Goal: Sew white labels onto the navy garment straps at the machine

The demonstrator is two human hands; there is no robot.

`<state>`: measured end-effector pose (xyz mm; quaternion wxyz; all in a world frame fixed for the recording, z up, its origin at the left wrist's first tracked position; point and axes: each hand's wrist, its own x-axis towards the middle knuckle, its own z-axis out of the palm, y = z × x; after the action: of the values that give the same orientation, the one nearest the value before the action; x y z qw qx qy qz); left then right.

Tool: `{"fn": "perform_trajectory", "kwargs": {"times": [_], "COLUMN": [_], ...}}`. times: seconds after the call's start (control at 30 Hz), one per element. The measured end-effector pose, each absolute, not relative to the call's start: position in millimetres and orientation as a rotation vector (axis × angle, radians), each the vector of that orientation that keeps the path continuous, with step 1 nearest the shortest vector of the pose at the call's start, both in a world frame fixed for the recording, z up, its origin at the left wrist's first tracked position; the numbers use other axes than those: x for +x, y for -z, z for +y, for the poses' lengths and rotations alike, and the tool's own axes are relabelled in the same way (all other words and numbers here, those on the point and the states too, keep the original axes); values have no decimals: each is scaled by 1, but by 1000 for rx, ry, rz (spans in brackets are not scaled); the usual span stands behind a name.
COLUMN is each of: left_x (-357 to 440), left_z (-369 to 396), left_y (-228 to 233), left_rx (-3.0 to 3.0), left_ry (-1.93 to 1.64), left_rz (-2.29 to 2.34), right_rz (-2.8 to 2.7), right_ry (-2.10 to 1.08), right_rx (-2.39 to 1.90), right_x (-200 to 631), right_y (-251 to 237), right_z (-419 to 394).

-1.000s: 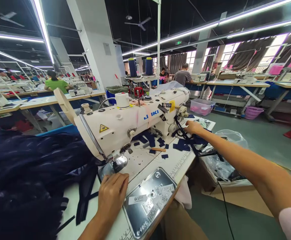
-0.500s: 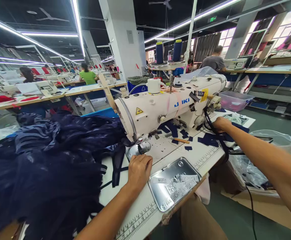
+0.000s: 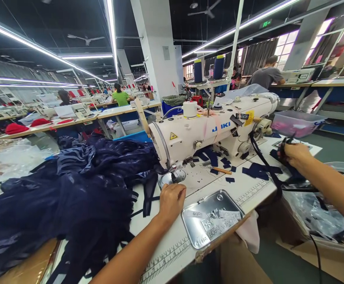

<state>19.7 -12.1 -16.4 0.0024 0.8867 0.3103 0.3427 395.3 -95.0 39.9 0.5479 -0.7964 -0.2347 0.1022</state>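
My left hand rests on the machine bed just in front of the needle plate, its fingers pinched together. Whatever lies between those fingertips is hidden. Out to the right, my right hand is closed around a pair of dark scissors, held above the right end of the table. The white sewing machine stands across the table, with a black strap hanging from its right end. To the left of my left hand lies a large heap of navy garments with straps.
A shiny metal tray lid lies at the table's front edge. Navy fabric scraps and an orange-handled tool lie under the machine arm. An open carton with plastic bags stands at right; a clear bin is behind.
My right hand has moved right, away from the black strap by the machine, and the scissors now show in it. My left hand stays by the needle plate. The view has turned slightly left.
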Motion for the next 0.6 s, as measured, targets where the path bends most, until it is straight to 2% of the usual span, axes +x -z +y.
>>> {"fn": "perform_trajectory", "kwargs": {"times": [0.13, 0.2, 0.27, 0.47, 0.6], "left_x": [20, 20, 21, 21, 20], "left_z": [-15, -16, -17, -17, -16], "left_y": [16, 15, 14, 15, 16], "left_rx": [2741, 2722, 2709, 2718, 2732], "left_ry": [-1023, -1006, -993, -1019, -1085], "left_rz": [1020, 1053, 1074, 1074, 1031], "right_rz": [-402, -581, -755, -926, -865], "right_ry": [-124, -264, -493, -1656, -1960], "right_rx": [-1668, -1394, -1383, -1287, -1298], "right_x": [362, 338, 311, 230, 201], "right_y": [-64, -72, -74, -56, -44], "right_z": [-128, -144, -154, -148, -130]}}
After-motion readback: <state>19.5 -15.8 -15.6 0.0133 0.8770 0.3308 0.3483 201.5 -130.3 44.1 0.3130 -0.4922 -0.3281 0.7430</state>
